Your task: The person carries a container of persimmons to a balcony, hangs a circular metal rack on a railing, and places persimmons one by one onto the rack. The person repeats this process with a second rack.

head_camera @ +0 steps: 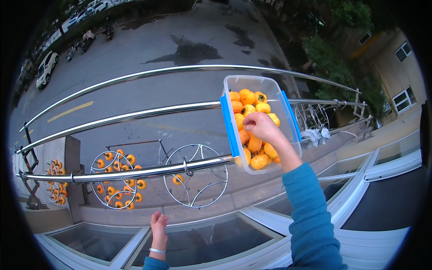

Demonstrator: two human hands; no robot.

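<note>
A clear plastic tub (249, 77) with blue side clips (229, 126) holds several orange persimmons (247, 97). It rests against the steel rails on the right. My right hand (261, 126) is inside the tub's opening, fingers bent down over the fruit; whether they grip a persimmon is hidden. Low in the view, my left hand (159, 223) hovers with loosely curled fingers and nothing visible in them. Ahead of it a round metal hanging rack (192, 205) hangs below the near rail, with one persimmon (178, 179) on it. Left of that, another round rack carries several persimmons (131, 159).
Three shiny steel rails (135, 173) span the view, joined by folding brackets (30, 168). A third laden rack hangs far left by a concrete wall (72, 162). Window frames (202, 236) lie below; silvery ties (315, 136) hang right. A road (135, 84) lies far down.
</note>
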